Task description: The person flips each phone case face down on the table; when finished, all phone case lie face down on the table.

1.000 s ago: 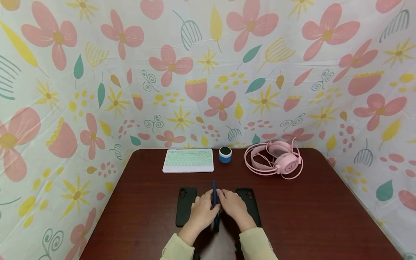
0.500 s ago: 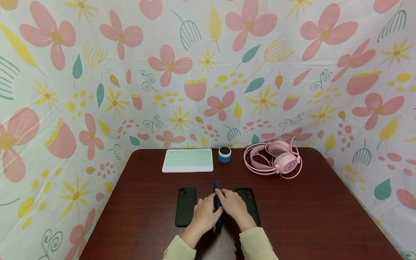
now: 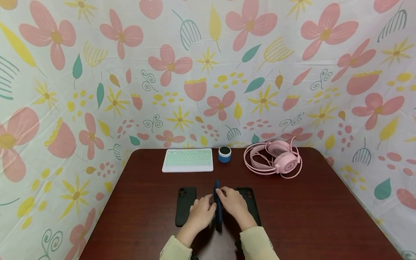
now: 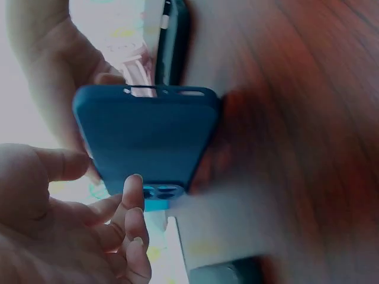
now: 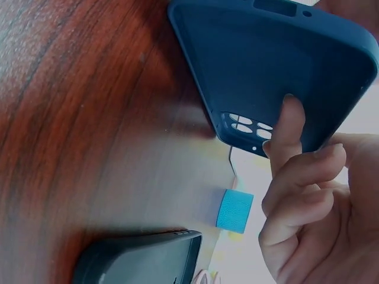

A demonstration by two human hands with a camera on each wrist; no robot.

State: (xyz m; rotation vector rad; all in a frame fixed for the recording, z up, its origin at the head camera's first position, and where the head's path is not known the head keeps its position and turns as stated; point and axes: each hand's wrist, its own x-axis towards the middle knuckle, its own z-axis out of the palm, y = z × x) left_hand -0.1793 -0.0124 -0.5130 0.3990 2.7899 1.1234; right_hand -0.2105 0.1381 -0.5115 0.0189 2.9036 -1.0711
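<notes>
Tipped slightly more upright than 1 second ago, the dark blue silicone phone case (image 3: 217, 204) stands on edge on the dark wooden bench (image 3: 325, 216), left hand (image 3: 200, 213) fingers (image 4: 131, 204) loosely spread against it, right hand (image 3: 234, 205) fingers (image 5: 288, 133) pressing its inner side, between 2 flat black phone cases (image 3: 185, 206).

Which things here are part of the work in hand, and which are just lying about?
In the work: blue phone case, on edge between the left hand and right hand.

Lying about: two black cases, keyboard, small blue speaker, pink headphones, table.
</notes>
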